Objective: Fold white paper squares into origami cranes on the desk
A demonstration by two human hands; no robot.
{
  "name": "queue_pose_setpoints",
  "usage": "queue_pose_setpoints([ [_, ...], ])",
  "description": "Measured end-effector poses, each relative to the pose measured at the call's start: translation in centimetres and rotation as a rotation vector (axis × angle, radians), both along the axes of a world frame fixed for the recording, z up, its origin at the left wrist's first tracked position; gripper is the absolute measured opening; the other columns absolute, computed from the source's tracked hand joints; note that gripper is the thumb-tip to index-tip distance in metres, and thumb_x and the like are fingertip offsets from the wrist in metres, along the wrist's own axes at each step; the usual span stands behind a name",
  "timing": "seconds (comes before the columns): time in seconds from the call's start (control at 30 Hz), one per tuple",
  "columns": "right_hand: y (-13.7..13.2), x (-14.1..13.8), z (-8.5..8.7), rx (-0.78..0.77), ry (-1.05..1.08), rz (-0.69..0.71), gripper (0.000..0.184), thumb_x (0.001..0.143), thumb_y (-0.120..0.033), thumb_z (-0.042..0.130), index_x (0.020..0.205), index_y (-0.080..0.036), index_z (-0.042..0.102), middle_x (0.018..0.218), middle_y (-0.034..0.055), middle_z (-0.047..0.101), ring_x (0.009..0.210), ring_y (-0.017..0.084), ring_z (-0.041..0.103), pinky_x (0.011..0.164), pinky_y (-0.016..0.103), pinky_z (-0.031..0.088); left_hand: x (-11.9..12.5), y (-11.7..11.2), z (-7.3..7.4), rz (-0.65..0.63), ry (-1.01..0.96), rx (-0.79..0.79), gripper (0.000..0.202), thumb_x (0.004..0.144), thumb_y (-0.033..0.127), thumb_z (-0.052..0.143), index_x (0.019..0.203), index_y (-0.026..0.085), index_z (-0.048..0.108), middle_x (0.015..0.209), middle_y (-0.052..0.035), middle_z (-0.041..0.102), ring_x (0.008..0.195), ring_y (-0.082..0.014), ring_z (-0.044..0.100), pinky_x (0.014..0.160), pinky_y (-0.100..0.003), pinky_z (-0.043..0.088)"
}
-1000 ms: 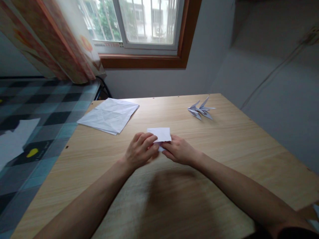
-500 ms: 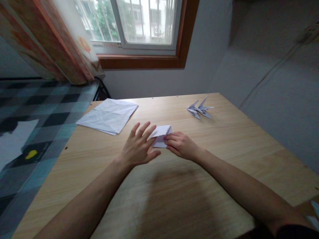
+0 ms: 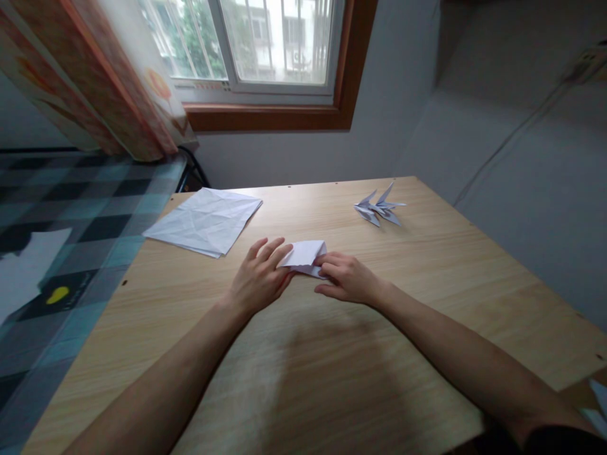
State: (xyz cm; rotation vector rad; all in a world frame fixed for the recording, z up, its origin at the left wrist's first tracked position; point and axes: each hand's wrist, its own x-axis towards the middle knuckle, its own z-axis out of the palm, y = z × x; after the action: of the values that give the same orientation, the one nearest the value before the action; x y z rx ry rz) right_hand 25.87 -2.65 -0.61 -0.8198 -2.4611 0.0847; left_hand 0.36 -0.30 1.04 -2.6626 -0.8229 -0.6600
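Observation:
A small folded white paper lies in the middle of the wooden table. My left hand rests on its left part, fingers stretched out and pressing flat on it. At the paper's right edge my right hand has its fingers curled, pinching the paper against the table. Part of the paper is hidden beneath both hands.
A stack of creased white sheets lies at the table's far left corner. A finished folded paper figure sits at the far right. A checked bedcover lies to the left, a window and curtain behind.
My left hand went from pinching the paper to lifting with spread fingers, then came down flat on it. The paper now lies lower and flatter. My right hand kept its grip.

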Motion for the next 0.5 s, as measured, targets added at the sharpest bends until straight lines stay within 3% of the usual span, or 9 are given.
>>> queue_pose_setpoints([
  [0.17,-0.4,-0.5,-0.1,-0.009,0.041,-0.051,0.023,0.096,-0.032,0.056,0.077,-0.019,0.059,0.098,0.0111,0.072,0.088,0.022,0.065,0.081,0.036,0.053,0.2,-0.3,0.0,-0.046,-0.02,0.037,0.013,0.089,0.027,0.06,0.084,0.022,0.071,0.12,-0.0065,0.067,0.118,-0.0262,0.057,0.105,-0.048,0.043],
  [0.3,-0.5,-0.9,-0.3,-0.026,0.061,-0.136,0.023,0.096,-0.025,0.053,0.074,-0.02,0.057,0.092,0.0096,0.07,0.087,0.021,0.063,0.082,0.035,0.051,0.7,-0.5,0.1,-0.07,-0.076,-0.021,0.014,0.09,0.026,0.059,0.083,0.019,0.069,0.11,-0.0085,0.069,0.11,-0.0253,0.059,0.099,-0.044,0.049],
  [0.5,-0.5,-1.4,-0.4,-0.06,0.031,-0.194,0.013,0.095,-0.023,0.056,0.083,-0.019,0.058,0.088,0.0087,0.067,0.086,0.023,0.059,0.08,0.035,0.049,1.0,-0.2,-0.5,0.001,-0.144,-0.154,0.021,0.092,0.027,0.056,0.073,0.017,0.062,0.103,-0.0086,0.068,0.082,-0.0178,0.065,0.076,-0.034,0.056],
])
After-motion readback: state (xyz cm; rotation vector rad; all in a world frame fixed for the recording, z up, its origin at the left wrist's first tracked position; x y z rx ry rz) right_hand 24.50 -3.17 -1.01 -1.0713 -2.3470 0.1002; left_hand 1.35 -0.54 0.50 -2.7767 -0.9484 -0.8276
